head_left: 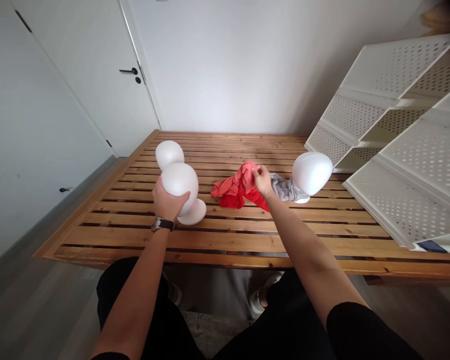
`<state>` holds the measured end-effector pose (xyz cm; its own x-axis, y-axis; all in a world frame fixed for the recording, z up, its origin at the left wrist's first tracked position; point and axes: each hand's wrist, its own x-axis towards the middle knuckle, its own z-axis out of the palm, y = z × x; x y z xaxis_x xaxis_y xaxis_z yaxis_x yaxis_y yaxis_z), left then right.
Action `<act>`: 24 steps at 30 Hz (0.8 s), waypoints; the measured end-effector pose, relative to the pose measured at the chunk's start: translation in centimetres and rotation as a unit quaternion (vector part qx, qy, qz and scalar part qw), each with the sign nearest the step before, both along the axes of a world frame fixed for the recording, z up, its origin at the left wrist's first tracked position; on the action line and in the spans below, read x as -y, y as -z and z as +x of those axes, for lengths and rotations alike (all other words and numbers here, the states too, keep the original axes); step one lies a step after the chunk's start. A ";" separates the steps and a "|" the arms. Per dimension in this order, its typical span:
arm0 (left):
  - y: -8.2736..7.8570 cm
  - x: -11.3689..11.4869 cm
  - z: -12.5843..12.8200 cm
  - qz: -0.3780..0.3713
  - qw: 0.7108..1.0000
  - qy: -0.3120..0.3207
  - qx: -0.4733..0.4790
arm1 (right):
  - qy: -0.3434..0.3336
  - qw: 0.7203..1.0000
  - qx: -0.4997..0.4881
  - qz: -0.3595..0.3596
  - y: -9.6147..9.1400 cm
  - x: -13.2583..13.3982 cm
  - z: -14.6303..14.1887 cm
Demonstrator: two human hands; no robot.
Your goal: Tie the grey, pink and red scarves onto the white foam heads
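My left hand is wrapped around the neck of a white foam mannequin head that stands on the slatted wooden table. My right hand pinches a red cloth and lifts part of it off the table. A second white foam head stands just behind the one I hold. A third white foam head stands to the right, with a grey cloth lying against its base.
White perforated shelf units lean over the table's right side. A white door with a black handle and white cabinet fronts stand at the left. My legs in black are below the table's near edge.
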<state>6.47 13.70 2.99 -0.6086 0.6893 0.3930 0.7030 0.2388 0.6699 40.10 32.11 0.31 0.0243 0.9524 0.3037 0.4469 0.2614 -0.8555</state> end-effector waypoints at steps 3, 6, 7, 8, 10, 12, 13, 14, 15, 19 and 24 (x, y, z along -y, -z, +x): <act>0.5 1.2 4.3 0.016 0.999 0.043 -0.007 | 0.048 0.992 -0.064 0.095 -5.8 -1.6 0.9; 0.9 2.1 9.1 0.009 0.997 0.072 0.014 | 0.051 0.962 -0.141 0.229 -12.7 -2.8 3.0; 0.9 2.3 10.6 0.004 0.997 0.075 0.027 | 0.035 0.944 -0.166 0.281 -14.9 -2.9 3.9; 0.9 2.5 12.0 -0.002 0.996 0.075 0.041 | 0.017 0.928 -0.182 0.323 -17.0 -2.6 4.9; 0.7 2.7 14.6 -0.014 0.995 0.070 0.064 | -0.020 0.914 -0.177 0.365 -20.6 -1.0 6.7; 0.6 2.9 16.7 -0.026 0.995 0.063 0.070 | -0.038 0.924 -0.126 0.359 -23.1 1.9 7.8; 0.6 3.0 17.7 -0.033 0.996 0.056 0.067 | -0.041 0.934 -0.091 0.342 -23.9 3.7 8.1; 0.6 3.2 18.5 -0.040 0.996 0.049 0.060 | -0.040 0.945 -0.056 0.320 -24.6 5.4 8.3; 0.7 3.3 19.2 -0.045 0.997 0.044 0.051 | -0.037 0.954 -0.024 0.298 -25.1 7.1 8.4; 1.4 3.8 21.0 -0.034 0.998 0.047 0.012 | -0.021 0.951 -0.030 0.307 -27.4 11.6 9.3; 1.8 4.2 21.5 -0.017 0.998 0.061 -0.012 | -0.042 0.923 -0.115 0.364 -32.1 14.8 11.0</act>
